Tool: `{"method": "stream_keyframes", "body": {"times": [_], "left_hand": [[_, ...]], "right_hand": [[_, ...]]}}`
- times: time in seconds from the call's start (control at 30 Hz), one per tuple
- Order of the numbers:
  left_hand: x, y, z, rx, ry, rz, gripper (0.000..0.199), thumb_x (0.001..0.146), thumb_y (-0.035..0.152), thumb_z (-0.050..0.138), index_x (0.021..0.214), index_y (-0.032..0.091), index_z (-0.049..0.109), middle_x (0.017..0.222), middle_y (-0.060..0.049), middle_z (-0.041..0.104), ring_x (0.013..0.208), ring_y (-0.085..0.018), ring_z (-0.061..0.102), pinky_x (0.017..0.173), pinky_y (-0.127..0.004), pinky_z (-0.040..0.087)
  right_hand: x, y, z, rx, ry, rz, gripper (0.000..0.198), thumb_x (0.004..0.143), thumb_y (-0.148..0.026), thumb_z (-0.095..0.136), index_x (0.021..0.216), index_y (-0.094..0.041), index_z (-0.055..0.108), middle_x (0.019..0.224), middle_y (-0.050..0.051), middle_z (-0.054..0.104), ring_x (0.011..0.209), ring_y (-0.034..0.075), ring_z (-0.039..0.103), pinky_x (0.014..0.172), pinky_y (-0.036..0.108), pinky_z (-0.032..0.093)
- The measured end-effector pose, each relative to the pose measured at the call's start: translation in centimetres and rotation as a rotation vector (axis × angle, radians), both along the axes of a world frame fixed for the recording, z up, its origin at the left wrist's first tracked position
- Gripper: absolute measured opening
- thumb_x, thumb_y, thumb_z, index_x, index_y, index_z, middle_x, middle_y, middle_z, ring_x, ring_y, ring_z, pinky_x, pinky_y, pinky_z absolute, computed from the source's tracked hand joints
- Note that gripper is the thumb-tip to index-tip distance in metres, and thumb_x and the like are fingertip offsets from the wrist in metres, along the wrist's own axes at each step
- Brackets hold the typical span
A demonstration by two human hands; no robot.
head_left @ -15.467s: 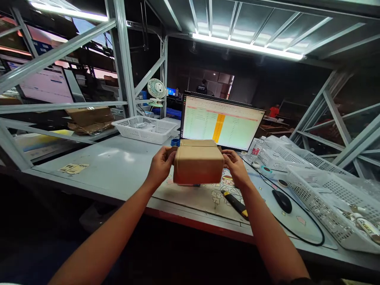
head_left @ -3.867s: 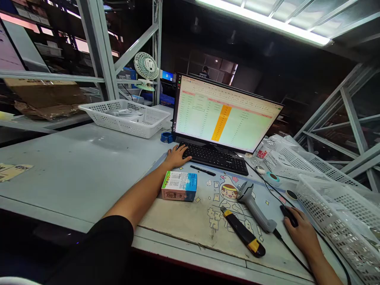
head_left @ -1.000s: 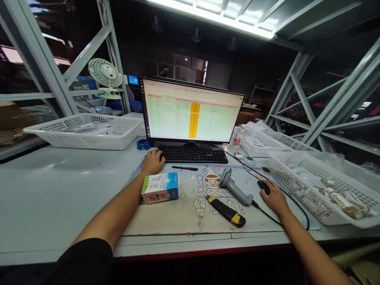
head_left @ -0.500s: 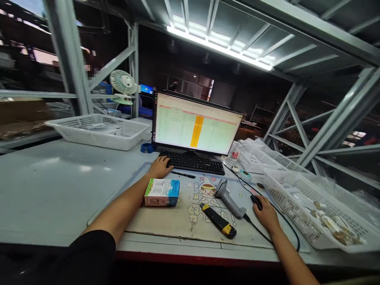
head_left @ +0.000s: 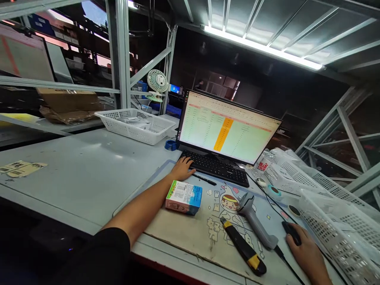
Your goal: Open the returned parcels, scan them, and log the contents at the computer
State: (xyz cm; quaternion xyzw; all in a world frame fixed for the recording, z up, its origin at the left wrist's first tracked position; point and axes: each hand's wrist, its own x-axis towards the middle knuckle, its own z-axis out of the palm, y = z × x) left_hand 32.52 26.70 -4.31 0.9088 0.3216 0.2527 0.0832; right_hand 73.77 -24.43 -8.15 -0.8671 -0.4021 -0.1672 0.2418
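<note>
My left hand (head_left: 182,168) rests on the left end of the black keyboard (head_left: 216,168), its fingers apart. At the right, my right hand (head_left: 305,247) is curved over a black computer mouse (head_left: 291,232). A small pink, white and blue box (head_left: 184,197) lies beside my left forearm. In the middle of the desk mat (head_left: 178,229) lie a grey barcode scanner (head_left: 257,221) and a black and yellow utility knife (head_left: 243,246). Near the keyboard's front edge is a black pen (head_left: 204,179). The monitor (head_left: 202,122) behind the keyboard displays a spreadsheet.
A white basket (head_left: 139,132) with packets stands at the back left, near a small fan (head_left: 157,81). Another white basket (head_left: 332,229) borders the right side. Tape rolls (head_left: 274,190) and a plastic bottle (head_left: 264,163) are near the monitor. Labels (head_left: 26,168) lie at far left.
My view has turned to the left, so everything sits further right in the picture. Both hands stay at the keyboard and the mouse.
</note>
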Motion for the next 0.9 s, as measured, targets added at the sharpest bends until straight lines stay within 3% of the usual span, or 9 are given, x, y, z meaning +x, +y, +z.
{"method": "stream_keyframes", "body": {"times": [0.3,0.73,0.9], "left_hand": [[0.1,0.1,-0.4,0.002,-0.009,-0.003,0.070,0.102,0.062,0.048,0.159,0.022,0.056,0.171,-0.013,0.046,0.160,-0.043,0.034,0.132,-0.058,0.032],[0.3,-1.0,0.6,-0.007,0.012,0.022,0.069,0.102,0.056,0.051,0.157,0.016,0.057,0.170,-0.016,0.047,0.159,-0.043,0.037,0.133,-0.057,0.029],[0.2,-1.7,1.2,-0.036,0.027,0.021,0.068,0.103,0.053,0.049,0.159,0.014,0.054,0.171,-0.017,0.045,0.160,-0.043,0.033,0.134,-0.057,0.025]], "right_hand": [[0.5,-0.5,-0.3,-0.008,-0.010,-0.017,0.064,0.089,-0.072,0.046,0.130,-0.029,0.070,0.143,0.010,0.065,0.115,0.040,0.071,0.086,0.053,0.060],[-0.8,0.0,0.7,0.016,-0.095,0.018,0.060,0.093,-0.068,0.044,0.129,-0.026,0.068,0.139,0.011,0.067,0.121,0.040,0.069,0.095,0.054,0.059],[-1.6,0.0,1.5,0.030,-0.096,0.036,0.067,0.089,-0.069,0.048,0.126,-0.018,0.068,0.128,0.018,0.070,0.116,0.042,0.068,0.100,0.057,0.056]]}}
